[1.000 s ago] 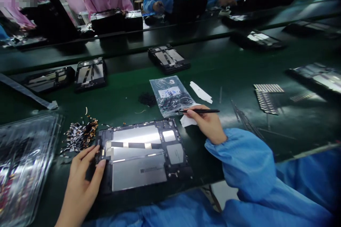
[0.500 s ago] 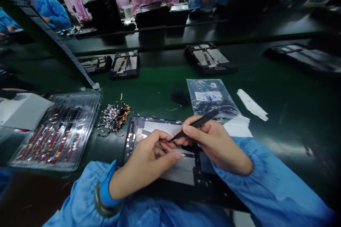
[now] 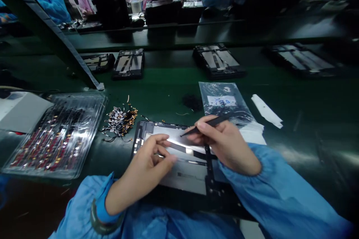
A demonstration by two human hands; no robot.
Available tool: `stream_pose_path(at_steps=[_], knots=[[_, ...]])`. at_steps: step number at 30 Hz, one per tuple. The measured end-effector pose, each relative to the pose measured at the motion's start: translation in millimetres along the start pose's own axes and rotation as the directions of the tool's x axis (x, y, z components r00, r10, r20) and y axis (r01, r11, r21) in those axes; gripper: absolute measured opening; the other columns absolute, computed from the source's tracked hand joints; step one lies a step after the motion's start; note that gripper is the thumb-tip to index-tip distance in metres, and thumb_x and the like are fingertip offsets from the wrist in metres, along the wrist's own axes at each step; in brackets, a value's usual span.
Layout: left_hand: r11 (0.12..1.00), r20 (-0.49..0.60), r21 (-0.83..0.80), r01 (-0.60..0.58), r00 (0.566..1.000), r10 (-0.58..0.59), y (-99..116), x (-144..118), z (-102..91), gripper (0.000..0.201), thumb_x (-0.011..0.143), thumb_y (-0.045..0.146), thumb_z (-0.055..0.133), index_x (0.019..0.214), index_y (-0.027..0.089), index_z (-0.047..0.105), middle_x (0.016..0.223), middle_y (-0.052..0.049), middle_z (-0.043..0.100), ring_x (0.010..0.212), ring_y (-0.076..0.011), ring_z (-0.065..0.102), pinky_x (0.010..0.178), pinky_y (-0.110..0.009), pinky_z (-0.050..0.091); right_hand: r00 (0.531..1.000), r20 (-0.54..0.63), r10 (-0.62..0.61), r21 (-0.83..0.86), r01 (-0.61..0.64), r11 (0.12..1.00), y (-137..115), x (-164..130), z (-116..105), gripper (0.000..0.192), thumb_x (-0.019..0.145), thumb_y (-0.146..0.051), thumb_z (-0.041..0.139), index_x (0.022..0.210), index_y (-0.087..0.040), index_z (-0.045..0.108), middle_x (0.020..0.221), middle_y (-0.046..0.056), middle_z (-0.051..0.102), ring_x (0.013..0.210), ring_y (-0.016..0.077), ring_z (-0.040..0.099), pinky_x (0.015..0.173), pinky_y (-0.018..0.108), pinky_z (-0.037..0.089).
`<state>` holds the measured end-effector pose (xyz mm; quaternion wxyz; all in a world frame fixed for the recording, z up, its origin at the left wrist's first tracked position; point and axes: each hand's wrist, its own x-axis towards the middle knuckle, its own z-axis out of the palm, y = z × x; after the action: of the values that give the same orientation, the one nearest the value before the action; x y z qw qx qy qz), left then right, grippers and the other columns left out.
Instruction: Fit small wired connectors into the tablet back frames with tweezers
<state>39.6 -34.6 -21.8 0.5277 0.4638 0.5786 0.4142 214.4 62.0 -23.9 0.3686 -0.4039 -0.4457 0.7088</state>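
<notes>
Black tweezers (image 3: 206,125) are gripped in my right hand (image 3: 224,147), their tip pointing left above an opened tablet (image 3: 185,179) that lies in front of me. Over the tablet's left part hovers my left hand (image 3: 146,168), thumb and index finger apart and the other fingers curled. Whether anything small sits among those curled fingers is unclear. A dark flat ribbon cable (image 3: 176,147) crosses the tablet's grey inner surface between my hands. My right hand covers part of the tablet's upper right side.
A pile of small cables (image 3: 120,120) lies left of the tablet, beside a clear plastic tray (image 3: 92,119) of parts and a white box (image 3: 24,112). Behind are a plastic bag (image 3: 221,95), white paper (image 3: 266,111) and more opened tablets (image 3: 218,59). Co-workers sit across the bench.
My left hand has drawn back to the left, away from the tweezers' tip, and its thumb and index finger have parted. The ribbon cable between the hands now shows.
</notes>
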Motion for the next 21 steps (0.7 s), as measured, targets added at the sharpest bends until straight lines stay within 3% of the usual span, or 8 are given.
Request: stream_pose_path(at_steps=[2,4,6,9,11,15,21], knots=[[0.995,-0.093,0.095,-0.043,0.994,0.052,-5.1,-0.9,-11.8,0.037,0.082,0.032,0.058,0.114,0.017,0.047,0.1,-0.007,0.058,0.066,-0.0108,0.06,0.061,-0.026,0.053,0.985,-0.083,-0.149,-0.153,0.135,0.979,1.7,9.2,-7.2,0.028,0.07,-0.043,0.075,0.076,-0.017,0.064,0.076,0.004,0.073,0.064,0.0132,0.069,0.058,0.02,0.056],[0.951,-0.212,0.289,-0.111,0.961,0.176,-11.4,-1.5,-27.9,0.03,0.085,0.031,0.055,0.11,0.017,0.05,0.098,-0.007,0.059,0.069,-0.0119,0.061,0.064,-0.027,0.053,0.968,-0.125,-0.219,-0.275,0.178,0.945,4.8,18.7,-13.3,0.032,0.069,-0.046,0.074,0.077,-0.017,0.064,0.071,0.004,0.072,0.062,0.0142,0.069,0.056,0.021,0.055],[0.812,-0.284,0.562,-0.156,0.886,0.366,-18.6,-3.0,-47.4,0.022,0.086,0.03,0.053,0.105,0.017,0.054,0.095,-0.006,0.06,0.076,-0.0143,0.061,0.068,-0.028,0.052,0.963,-0.141,-0.23,-0.346,0.17,0.923,7.6,25.2,-16.3,0.035,0.068,-0.049,0.073,0.075,-0.016,0.063,0.064,0.004,0.069,0.057,0.0148,0.067,0.053,0.023,0.054],[0.55,-0.246,0.827,-0.115,0.806,0.538,-30.0,-9.0,-78.4,0.018,0.088,0.029,0.051,0.099,0.017,0.058,0.091,-0.005,0.061,0.08,-0.0167,0.06,0.074,-0.031,0.05,0.967,-0.12,-0.224,-0.401,0.159,0.902,9.0,27.9,-14.9,0.037,0.069,-0.05,0.071,0.075,-0.016,0.062,0.06,0.003,0.067,0.056,0.016,0.066,0.053,0.026,0.054],[0.469,-0.226,0.88,-0.074,0.804,0.551,-37.0,-15.3,-96.3,0.019,0.089,0.031,0.05,0.099,0.017,0.058,0.09,-0.005,0.061,0.079,-0.0175,0.06,0.075,-0.031,0.05,0.97,-0.1,-0.221,-0.434,0.157,0.887,8.2,26.9,-12.2,0.035,0.071,-0.049,0.069,0.077,-0.015,0.062,0.058,0.003,0.067,0.056,0.0167,0.067,0.054,0.027,0.054],[0.42,-0.238,0.907,-0.016,0.804,0.544,-47.1,-27.4,-118.5,0.021,0.089,0.034,0.049,0.098,0.018,0.058,0.089,-0.006,0.063,0.082,-0.0207,0.061,0.075,-0.034,0.049,0.972,-0.081,-0.22,-0.54,0.143,0.83,7.4,24.9,-8.4,0.029,0.076,-0.045,0.065,0.078,-0.016,0.063,0.056,0.003,0.067,0.059,0.0189,0.068,0.058,0.029,0.054],[0.395,-0.241,0.919,0.016,0.814,0.529,-51.5,-34.0,-123.6,0.021,0.09,0.034,0.048,0.098,0.017,0.058,0.09,-0.006,0.061,0.084,-0.0213,0.06,0.076,-0.034,0.048,0.957,-0.106,-0.271,-0.635,0.144,0.759,10.1,23.4,-6.0,0.023,0.075,-0.041,0.065,0.074,-0.018,0.063,0.065,0.002,0.069,0.06,0.0191,0.069,0.058,0.029,0.053]])
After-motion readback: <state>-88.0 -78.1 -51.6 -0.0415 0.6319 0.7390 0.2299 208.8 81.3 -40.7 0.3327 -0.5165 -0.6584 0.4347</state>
